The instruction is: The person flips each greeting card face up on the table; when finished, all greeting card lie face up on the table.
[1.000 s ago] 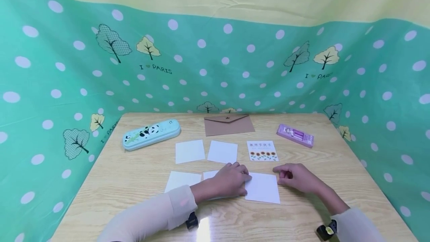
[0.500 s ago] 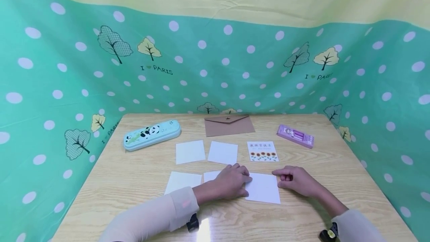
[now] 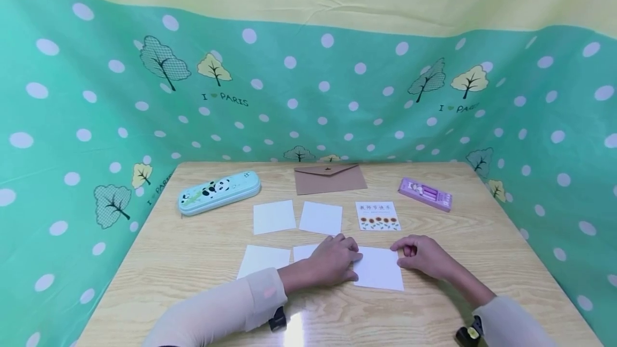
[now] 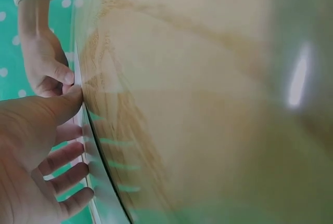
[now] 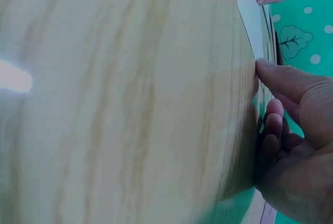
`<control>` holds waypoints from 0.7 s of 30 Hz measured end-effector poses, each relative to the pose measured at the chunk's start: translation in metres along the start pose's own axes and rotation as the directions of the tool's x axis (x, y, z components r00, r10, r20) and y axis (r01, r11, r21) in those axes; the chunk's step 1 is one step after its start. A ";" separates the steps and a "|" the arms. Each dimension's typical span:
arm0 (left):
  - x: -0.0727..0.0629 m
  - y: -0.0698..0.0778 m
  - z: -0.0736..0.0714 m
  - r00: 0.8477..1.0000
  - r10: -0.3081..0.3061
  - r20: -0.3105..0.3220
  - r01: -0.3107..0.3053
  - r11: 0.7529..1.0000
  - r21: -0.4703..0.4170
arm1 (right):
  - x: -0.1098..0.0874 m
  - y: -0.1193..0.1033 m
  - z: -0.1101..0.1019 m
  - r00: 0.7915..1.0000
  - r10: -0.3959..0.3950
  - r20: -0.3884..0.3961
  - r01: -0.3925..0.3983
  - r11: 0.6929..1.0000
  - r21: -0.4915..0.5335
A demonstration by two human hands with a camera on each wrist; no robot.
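Observation:
A white square card (image 3: 378, 268) lies flat on the wooden table between my two hands. My left hand (image 3: 333, 260) touches the card's left edge with thumb and fingertips, its forearm crossing over another white card (image 3: 303, 251). In the left wrist view the left fingers (image 4: 67, 177) are spread and fairly straight, with the thumb against the edge. At the card's right edge, my right hand (image 3: 424, 257) sets its thumb and index finger, while the other fingers (image 5: 273, 125) fold loosely inward. Left of these lies a further white card (image 3: 262, 261).
Behind are two white cards (image 3: 273, 217), a card with sunflowers (image 3: 377, 216) and a brown envelope (image 3: 330, 180). A blue panda pencil case (image 3: 219, 193) sits back left, a purple box (image 3: 425, 194) back right. A dotted green cloth (image 3: 308, 95) surrounds the table (image 3: 332, 315).
Over the last second the right hand's index finger has shifted slightly left, onto the card's upper right corner. The left hand and the cards look unmoved.

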State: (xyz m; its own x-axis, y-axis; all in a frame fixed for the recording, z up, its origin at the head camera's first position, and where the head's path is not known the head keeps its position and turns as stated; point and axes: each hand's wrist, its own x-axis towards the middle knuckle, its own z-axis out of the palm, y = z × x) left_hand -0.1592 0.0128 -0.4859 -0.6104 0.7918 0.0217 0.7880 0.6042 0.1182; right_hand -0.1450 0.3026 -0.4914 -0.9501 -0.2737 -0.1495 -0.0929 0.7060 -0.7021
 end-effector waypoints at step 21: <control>-0.003 0.004 -0.004 1.000 -0.007 -0.005 0.007 1.000 -0.006 | 0.000 0.000 0.000 1.000 -0.009 0.018 0.009 1.000 0.021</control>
State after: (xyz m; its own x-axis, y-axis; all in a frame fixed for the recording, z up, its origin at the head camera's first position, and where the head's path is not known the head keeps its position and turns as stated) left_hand -0.1549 0.0126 -0.4819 -0.6162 0.7872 0.0261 0.7834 0.6091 0.1241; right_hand -0.1449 0.3024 -0.4917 -0.9437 -0.2919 -0.1556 -0.0951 0.6899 -0.7176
